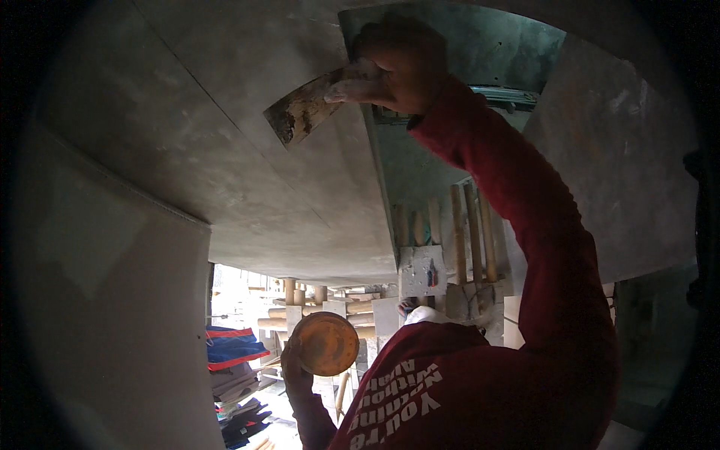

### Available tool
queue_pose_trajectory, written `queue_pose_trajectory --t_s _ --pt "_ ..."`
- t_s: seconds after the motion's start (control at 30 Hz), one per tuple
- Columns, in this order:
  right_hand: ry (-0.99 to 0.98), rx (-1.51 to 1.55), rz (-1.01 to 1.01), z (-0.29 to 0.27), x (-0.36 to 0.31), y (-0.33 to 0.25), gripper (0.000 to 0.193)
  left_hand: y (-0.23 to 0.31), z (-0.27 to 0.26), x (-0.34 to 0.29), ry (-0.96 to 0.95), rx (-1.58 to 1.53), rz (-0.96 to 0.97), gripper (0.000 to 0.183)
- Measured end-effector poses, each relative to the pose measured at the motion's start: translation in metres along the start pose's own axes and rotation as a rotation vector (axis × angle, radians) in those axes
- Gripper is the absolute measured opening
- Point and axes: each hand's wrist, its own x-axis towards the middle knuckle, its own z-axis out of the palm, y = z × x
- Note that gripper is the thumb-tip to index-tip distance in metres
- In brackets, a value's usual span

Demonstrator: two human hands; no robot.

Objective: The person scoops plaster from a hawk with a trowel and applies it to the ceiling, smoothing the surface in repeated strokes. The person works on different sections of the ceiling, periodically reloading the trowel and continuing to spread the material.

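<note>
My right hand (401, 67) is raised high, its fingers closed round a flat scraper (304, 111). The scraper's wide, stained blade points left and lies against or very near a grey plastered panel (277, 195); I cannot tell whether it touches. Its handle is hidden in my hand. Low in the view, my left hand (297, 371) grips the left edge of a round orange-brown bowl (327, 344), which has smears on it.
A thin seam (180, 66) crosses the grey panel, which ends at an edge beside an opening (420, 157). Long poles (471, 232) and a pale board (421, 271) show beyond. Another wall (112, 300) stands at left, near blue-and-red fabric (232, 348).
</note>
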Motion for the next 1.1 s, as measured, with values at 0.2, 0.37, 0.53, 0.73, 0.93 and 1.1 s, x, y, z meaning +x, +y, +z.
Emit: queue_pose_trajectory --t_s 0.2,0.37,0.53,0.73,0.93,1.1 --pt "0.041 0.029 0.016 0.018 -0.010 0.020 0.038 -0.005 -0.005 -0.022 0.083 0.071 0.037 0.031" --pt "0.018 -0.072 0.145 -0.001 -0.031 0.044 0.035 -0.001 -0.015 -0.060 0.233 0.280 0.247 0.028" --pt "0.058 0.088 0.038 -0.010 -0.017 0.005 0.043 0.008 -0.017 -0.056 0.104 0.109 0.096 0.028" --pt "-0.038 -0.093 0.103 0.005 0.004 -0.011 0.050 0.019 -0.017 -0.047 0.119 -0.087 -0.122 0.027" --pt "-0.347 0.086 0.377 0.004 -0.043 0.039 0.022 0.005 -0.014 -0.061 0.126 0.033 -0.001 0.026" --pt "-0.058 -0.014 -0.018 -0.020 -0.051 0.027 0.016 -0.004 -0.019 -0.055 0.051 0.101 0.095 0.029"
